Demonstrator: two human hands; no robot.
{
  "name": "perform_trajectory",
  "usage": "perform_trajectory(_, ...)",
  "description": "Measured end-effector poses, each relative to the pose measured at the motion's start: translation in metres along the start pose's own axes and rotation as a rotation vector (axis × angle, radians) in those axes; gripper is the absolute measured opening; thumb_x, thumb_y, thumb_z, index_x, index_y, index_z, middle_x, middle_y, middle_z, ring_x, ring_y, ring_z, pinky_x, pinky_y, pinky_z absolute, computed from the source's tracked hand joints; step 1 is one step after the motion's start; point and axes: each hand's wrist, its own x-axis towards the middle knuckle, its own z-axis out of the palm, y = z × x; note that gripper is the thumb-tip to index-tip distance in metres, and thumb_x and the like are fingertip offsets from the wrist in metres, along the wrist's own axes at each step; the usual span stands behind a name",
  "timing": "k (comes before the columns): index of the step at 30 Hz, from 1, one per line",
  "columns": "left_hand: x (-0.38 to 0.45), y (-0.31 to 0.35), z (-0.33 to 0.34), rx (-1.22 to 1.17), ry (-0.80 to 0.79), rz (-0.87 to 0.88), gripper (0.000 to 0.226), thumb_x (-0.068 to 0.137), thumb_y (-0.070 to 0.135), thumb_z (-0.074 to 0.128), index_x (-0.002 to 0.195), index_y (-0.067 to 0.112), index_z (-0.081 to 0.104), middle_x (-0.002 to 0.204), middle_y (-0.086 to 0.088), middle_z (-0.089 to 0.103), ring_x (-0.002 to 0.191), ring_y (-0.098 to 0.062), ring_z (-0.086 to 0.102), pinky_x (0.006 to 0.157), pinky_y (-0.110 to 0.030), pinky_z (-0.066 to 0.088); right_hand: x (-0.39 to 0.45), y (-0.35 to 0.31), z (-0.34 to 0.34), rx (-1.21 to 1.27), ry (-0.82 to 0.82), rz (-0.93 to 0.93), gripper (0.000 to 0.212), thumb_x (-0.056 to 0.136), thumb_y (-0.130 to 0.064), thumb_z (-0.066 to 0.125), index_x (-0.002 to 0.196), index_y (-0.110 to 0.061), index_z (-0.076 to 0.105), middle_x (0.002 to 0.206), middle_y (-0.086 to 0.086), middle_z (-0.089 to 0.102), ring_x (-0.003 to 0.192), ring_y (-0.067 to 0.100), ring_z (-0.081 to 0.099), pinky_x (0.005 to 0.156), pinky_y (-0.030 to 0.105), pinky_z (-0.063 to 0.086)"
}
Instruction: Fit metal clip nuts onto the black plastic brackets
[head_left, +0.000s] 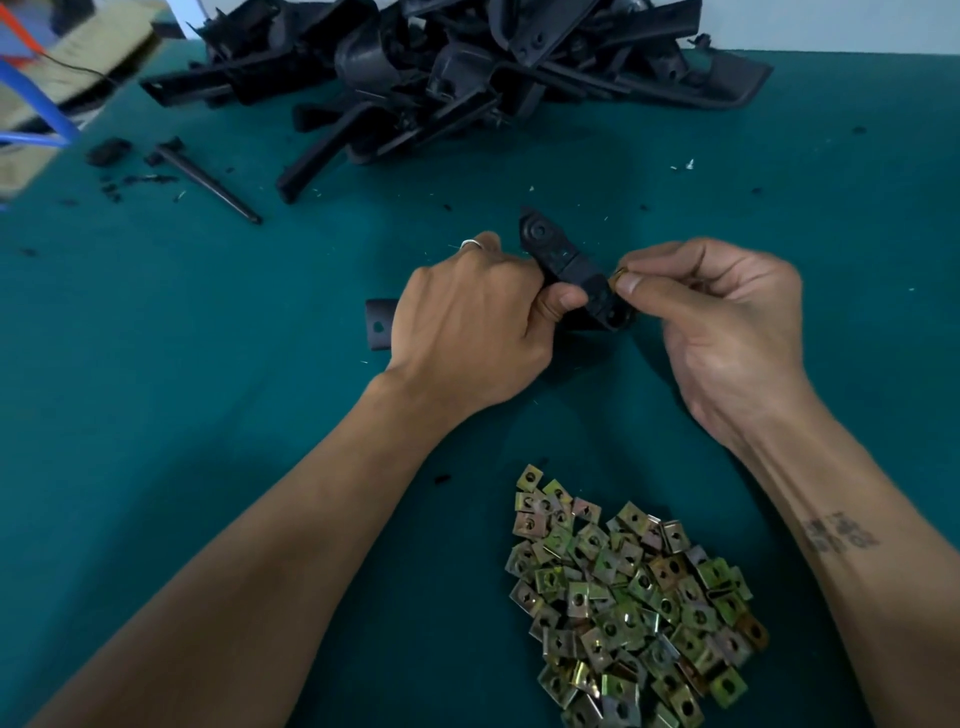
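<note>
Fingers (558, 304) of the left hand (467, 327) curled around a black plastic bracket (566, 262), thumb pressed on top, holding it just above the green surface (208, 364). Those of the right hand (727, 322) pinched a small metal clip nut (620, 274) against the bracket's near end — thumb and forefinger closed tight on it. Between the forearms, nearer the person, lay a heap of clip nuts (634, 603). At the far edge sat a pile of black brackets (441, 67), with a thin black rod (208, 182) to its left.
</note>
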Motion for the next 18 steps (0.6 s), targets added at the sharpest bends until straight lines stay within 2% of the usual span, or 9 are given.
perform_trajectory(8,-0.0010,0.0012,-0.0015,-0.012,0.033,0.036,0.054,0.096,0.063,0.024,0.070,0.020,0.043,0.084,-0.011,0.060,0.074,-0.035,0.058,0.056,-0.036,0.031,0.0023,-0.0047,-0.0040,-0.097,-0.052,-0.018,0.024,0.068,0.004,0.075,0.060,-0.018,0.072,0.075,-0.001,0.073,0.078,0.019,0.065,0.077,0.031,0.051)
perform_trajectory(14,-0.0005,0.0018,-0.0036,-0.057,0.073,0.084,0.052,0.097,0.058,0.031,0.067,0.018,0.042,0.070,0.001,0.051,0.083,-0.032,0.059,0.053,-0.036,0.035,0.0012,-0.0055,-0.0045,-0.094,-0.064,-0.041,0.025,0.069,0.005,0.074,0.061,-0.018,0.071,0.076,-0.001,0.072,0.076,0.019,0.064,0.072,0.029,0.050)
perform_trajectory(18,-0.0017,0.0007,-0.0038,-0.064,0.095,0.099,0.054,0.098,0.057,0.031,0.066,0.016,0.043,0.070,-0.004,0.061,0.084,-0.033,0.060,0.052,-0.037,0.037,-0.0012,-0.0085,-0.0067,-0.145,-0.139,-0.097,0.029,0.073,0.005,0.073,0.063,-0.022,0.071,0.079,-0.004,0.071,0.077,0.025,0.058,0.070,0.034,0.045)
